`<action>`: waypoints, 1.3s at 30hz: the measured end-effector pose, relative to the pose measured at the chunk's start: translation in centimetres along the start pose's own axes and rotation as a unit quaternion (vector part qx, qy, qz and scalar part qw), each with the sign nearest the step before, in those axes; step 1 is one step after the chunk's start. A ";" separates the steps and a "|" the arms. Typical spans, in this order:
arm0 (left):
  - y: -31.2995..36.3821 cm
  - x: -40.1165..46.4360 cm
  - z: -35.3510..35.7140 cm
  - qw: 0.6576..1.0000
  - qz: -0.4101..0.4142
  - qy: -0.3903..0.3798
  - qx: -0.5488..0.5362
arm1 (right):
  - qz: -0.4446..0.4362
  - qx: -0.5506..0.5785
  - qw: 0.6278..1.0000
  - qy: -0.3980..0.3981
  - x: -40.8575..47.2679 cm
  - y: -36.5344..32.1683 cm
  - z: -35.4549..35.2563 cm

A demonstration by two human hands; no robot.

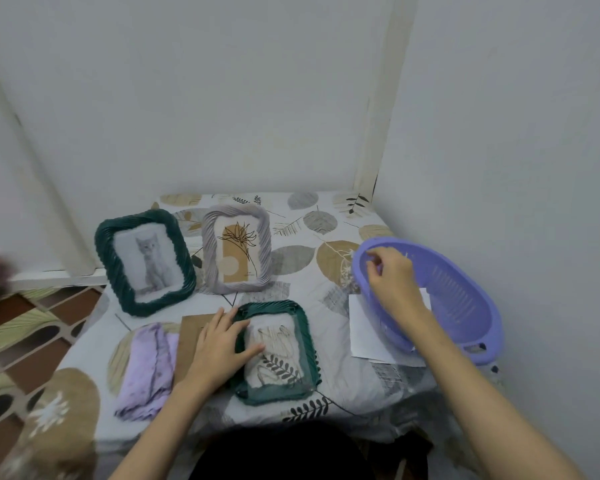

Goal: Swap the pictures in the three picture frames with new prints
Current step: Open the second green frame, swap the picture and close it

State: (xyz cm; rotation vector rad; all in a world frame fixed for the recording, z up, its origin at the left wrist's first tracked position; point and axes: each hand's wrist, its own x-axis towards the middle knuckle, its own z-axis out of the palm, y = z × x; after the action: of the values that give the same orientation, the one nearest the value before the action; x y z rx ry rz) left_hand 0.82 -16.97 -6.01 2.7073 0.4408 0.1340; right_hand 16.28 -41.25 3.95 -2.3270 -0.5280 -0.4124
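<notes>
Fingers of the left hand (pixel 222 344) lay straight and slightly spread, pressing flat on the left edge of the face-down green frame (pixel 277 351) at lower centre. Fingers of the right hand (pixel 392 275) were curled together over the rim of the purple basket (pixel 465 306) at right; whether they pinched anything could not be told.

Two frames stood upright at centre left: the dark green frame (pixel 146 261) with a cat print and the grey frame (pixel 237 251) with a plant print. A brown backing board (pixel 191 337) lay under the left wrist, beside a lilac cloth (pixel 146 368). White paper (pixel 361 327) lay partly under the basket.

Hazards, as judged:
- The surface was a soft patterned bedcover (pixel 291 265), so the standing frames could topple if it was jolted.
- Pulling the paper from beneath the basket could crease it.
- Uneven palm pressure could shift the loose print.
</notes>
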 end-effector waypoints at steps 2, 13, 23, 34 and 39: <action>0.0 -0.1 0.1 1.000 -0.006 -0.014 0.013 | -0.028 0.029 0.997 -0.067 -2.2 -2.7 2.6; -0.7 -0.4 0.2 0.999 0.003 -0.031 -0.006 | 0.072 -0.070 0.966 -0.239 -7.5 -3.0 10.2; -0.9 -0.5 -1.2 0.973 -0.025 0.066 -0.219 | 0.287 0.311 0.892 -0.162 -5.8 -2.8 9.9; -2.1 0.1 -1.1 0.994 -0.007 -0.034 -0.099 | 0.282 0.257 0.911 -0.159 -6.4 -4.2 11.9; -1.7 0.0 -1.6 0.995 -0.006 -0.078 -0.059 | 0.256 0.219 0.928 -0.160 -6.5 -4.7 11.9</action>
State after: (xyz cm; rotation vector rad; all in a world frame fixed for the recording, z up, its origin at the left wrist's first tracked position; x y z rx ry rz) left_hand 0.09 -14.85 -5.20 2.5758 0.3913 -0.0525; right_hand 10.12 -31.44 -4.50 -1.9908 -0.1198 0.3128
